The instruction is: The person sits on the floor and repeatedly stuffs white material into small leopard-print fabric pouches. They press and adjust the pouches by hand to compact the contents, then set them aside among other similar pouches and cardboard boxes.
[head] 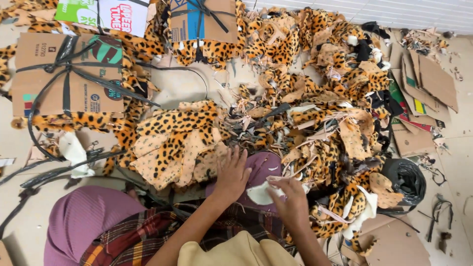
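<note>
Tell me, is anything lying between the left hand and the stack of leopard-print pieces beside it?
Nothing visible. The left hand rests with its fingertips already at the edge of the stack of leopard-print fabric pieces. The right hand holds a white fabric piece off to the side.

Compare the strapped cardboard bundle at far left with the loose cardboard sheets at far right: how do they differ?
The strapped bundle is bound crosswise with black straps; the loose sheets are unbound. The bundle lies flat as one squared stack; the sheets are fanned and overlapping at angles. The bundle rests partly on leopard-print fabric; the sheets lie mostly on bare floor. Both are brown cardboard, away from both hands.
</note>
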